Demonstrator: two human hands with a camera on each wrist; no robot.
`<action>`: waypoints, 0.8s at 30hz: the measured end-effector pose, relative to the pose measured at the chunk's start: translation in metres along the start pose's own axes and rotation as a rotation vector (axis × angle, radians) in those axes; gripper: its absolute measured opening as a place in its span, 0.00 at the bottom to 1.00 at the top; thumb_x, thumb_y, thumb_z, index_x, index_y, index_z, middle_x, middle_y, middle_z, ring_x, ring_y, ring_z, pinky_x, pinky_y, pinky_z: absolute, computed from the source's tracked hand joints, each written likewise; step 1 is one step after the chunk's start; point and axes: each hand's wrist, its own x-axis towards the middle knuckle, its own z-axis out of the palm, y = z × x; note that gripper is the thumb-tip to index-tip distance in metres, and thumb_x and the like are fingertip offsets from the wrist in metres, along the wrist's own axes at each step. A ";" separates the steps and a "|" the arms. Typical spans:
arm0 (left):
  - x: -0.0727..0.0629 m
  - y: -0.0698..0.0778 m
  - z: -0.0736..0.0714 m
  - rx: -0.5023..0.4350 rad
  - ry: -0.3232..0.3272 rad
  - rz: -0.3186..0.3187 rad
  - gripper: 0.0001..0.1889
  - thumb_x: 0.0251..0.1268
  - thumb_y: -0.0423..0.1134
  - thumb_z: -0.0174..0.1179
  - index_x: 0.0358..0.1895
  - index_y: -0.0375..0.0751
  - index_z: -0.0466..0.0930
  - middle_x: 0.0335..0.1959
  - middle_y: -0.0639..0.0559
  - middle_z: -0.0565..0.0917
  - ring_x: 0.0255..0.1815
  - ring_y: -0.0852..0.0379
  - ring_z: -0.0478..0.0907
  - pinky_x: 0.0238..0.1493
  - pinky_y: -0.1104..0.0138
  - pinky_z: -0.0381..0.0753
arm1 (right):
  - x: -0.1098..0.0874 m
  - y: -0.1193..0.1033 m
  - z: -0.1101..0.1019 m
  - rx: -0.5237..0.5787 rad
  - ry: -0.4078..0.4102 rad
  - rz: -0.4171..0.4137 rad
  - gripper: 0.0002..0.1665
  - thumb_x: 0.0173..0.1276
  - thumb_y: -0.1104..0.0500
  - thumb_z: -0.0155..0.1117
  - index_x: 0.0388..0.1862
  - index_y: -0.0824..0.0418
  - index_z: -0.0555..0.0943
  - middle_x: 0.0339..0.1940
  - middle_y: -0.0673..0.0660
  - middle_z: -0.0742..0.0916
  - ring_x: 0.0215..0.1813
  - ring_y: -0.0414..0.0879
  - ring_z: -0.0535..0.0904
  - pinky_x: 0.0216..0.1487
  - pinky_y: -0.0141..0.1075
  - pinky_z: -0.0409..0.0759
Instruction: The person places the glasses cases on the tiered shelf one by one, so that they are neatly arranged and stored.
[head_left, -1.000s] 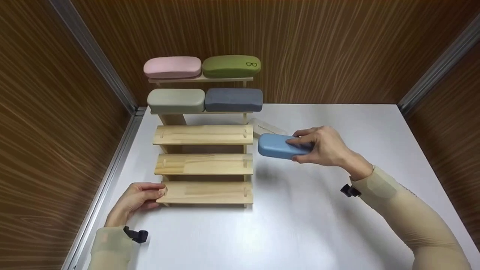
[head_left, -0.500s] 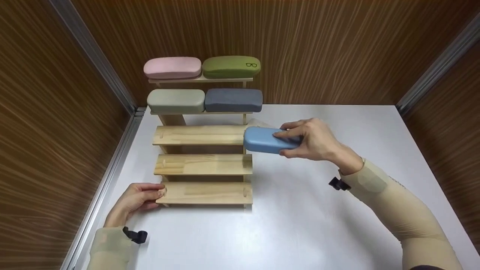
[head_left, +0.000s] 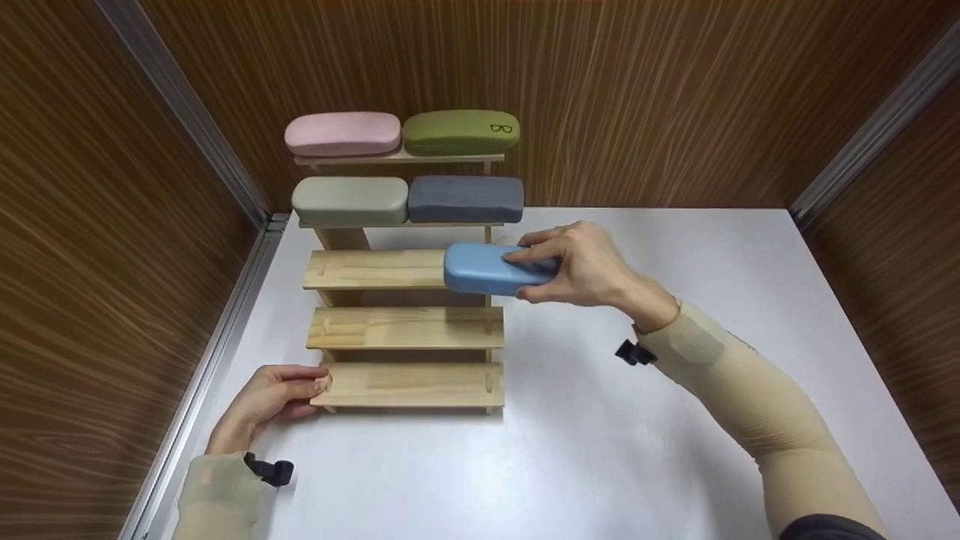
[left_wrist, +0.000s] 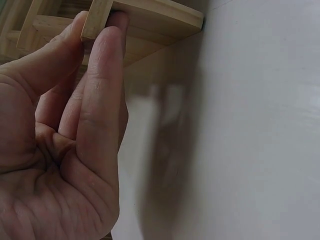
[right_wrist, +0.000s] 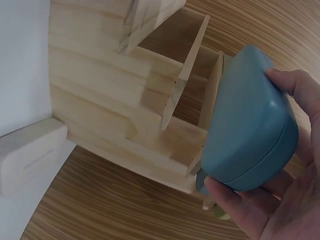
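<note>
My right hand point(head_left: 581, 262) grips a light blue glasses case point(head_left: 480, 268) by its right end, thumb below and fingers over the top. The case overlaps the right part of the third shelf point(head_left: 375, 268) of a stepped wooden rack point(head_left: 405, 384). In the right wrist view, the blue glasses case point(right_wrist: 245, 120) appears beside the rack's side panel point(right_wrist: 95, 75). At the lower left, my left hand point(head_left: 270, 397) pinches the left end of the bottom shelf; thumb and fingers meet that wooden edge point(left_wrist: 97, 20) in the left wrist view.
A pink case point(head_left: 343, 133) and a green case point(head_left: 461, 132) with a glasses print stand on the top shelf. Below sit a grey-green case point(head_left: 350, 199) and a slate-blue case point(head_left: 466, 199). A pale lettered case point(right_wrist: 32, 155) lies on the white table behind the rack.
My right hand has carried the blue glasses case leftward and slightly up, from beside the rack to over the third shelf. The left hand keeps its place on the bottom shelf.
</note>
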 end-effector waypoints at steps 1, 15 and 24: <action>0.000 0.000 0.000 0.000 -0.001 0.000 0.12 0.77 0.32 0.72 0.58 0.44 0.95 0.43 0.64 0.95 0.41 0.65 0.92 0.43 0.71 0.97 | 0.003 -0.001 0.001 0.000 0.002 -0.003 0.28 0.59 0.47 0.88 0.59 0.52 0.96 0.58 0.66 0.95 0.55 0.63 0.96 0.44 0.55 0.97; -0.001 0.002 -0.002 0.000 -0.010 -0.001 0.12 0.75 0.34 0.74 0.58 0.46 0.95 0.44 0.64 0.95 0.43 0.64 0.93 0.46 0.69 0.98 | 0.038 -0.026 0.020 -0.047 -0.031 -0.049 0.29 0.61 0.44 0.87 0.60 0.49 0.95 0.61 0.66 0.94 0.58 0.62 0.96 0.44 0.54 0.96; -0.001 0.001 0.000 0.014 0.009 -0.017 0.14 0.76 0.34 0.74 0.60 0.44 0.94 0.45 0.65 0.95 0.44 0.66 0.92 0.45 0.70 0.97 | 0.064 -0.041 0.037 -0.061 -0.024 -0.093 0.29 0.62 0.44 0.86 0.61 0.49 0.95 0.60 0.66 0.95 0.53 0.61 0.97 0.43 0.55 0.97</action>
